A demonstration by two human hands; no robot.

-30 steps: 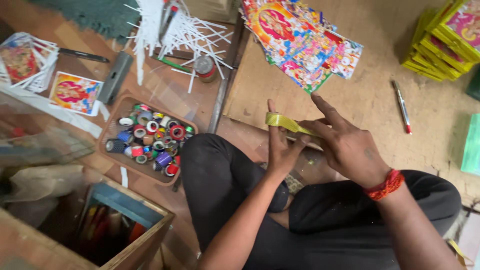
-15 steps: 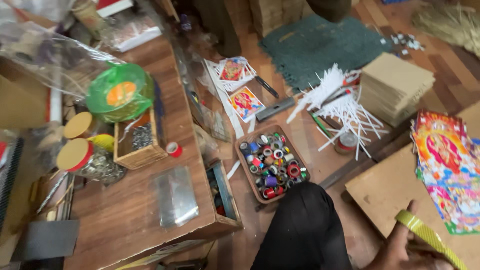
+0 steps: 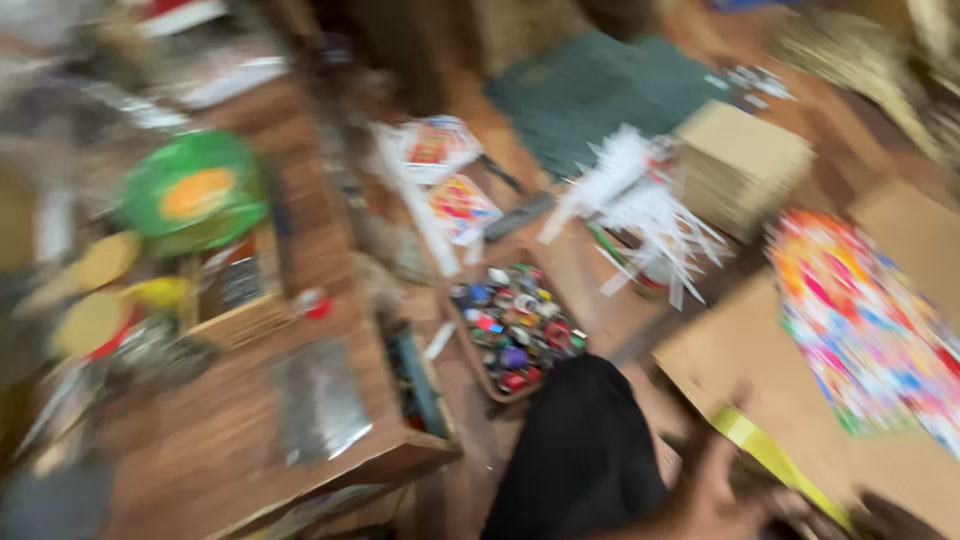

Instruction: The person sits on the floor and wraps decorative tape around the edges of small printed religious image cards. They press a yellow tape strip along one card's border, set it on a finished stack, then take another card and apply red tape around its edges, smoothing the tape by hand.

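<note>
Head view, badly blurred: my left hand [image 3: 715,490] sits at the bottom edge of the picture, above my knee in black trousers [image 3: 580,450], with its fingers raised against a yellow-green strip of tape [image 3: 770,462]. The strip runs slanting from beside my fingers down to the right, over a brown cardboard sheet [image 3: 740,350]. I cannot tell whether my left hand pinches the tape or only touches it. My right hand [image 3: 885,520] shows only as a dark smear in the bottom right corner, at the lower end of the strip, and its grasp cannot be made out either. On the cardboard, to the right of the tape, lies a stack of bright printed pictures [image 3: 865,320]. Just left of my knee stands a small wooden tray [image 3: 478,372] filled with coloured spools. Farther back lie a heap of white sticks [image 3: 640,205] and a pile of cardboard squares [image 3: 745,160], and a green disc [image 3: 195,190] rests on the low wooden table [image 3: 200,440] at the left.
</note>
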